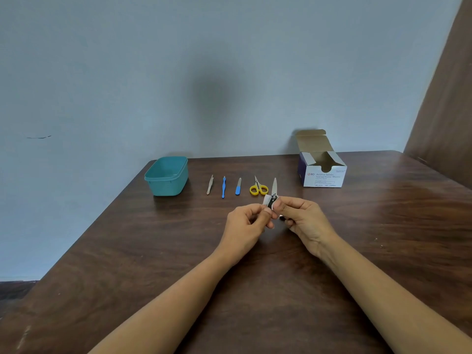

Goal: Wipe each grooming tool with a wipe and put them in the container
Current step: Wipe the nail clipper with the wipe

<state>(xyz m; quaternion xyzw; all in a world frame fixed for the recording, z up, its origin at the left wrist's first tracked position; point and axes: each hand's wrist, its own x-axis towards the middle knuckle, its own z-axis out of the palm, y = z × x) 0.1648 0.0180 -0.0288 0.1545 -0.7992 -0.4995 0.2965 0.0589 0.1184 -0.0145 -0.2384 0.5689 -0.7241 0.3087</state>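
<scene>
Left hand (249, 221) pinches a wipe (267, 200) round the clipper (273, 194), its base gripped by the right hand (304, 217). Wiping of this tool seems underway; next comes a reach far left to the container (166, 187).

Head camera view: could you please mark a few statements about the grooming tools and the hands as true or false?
1. The tweezers are already in the teal container. False: the tweezers lie on the table, to the right of the teal container.
2. The alcohol swabs box stands with its lid open. True.
3. The hands hold the yellow-handled scissors. False: the yellow-handled scissors lie on the table. The right hand pinches a nail clipper, and the left hand pinches a white wipe against it.
4. The blue-handled nail file lies between the scissors and a blue stick tool. True.
</scene>
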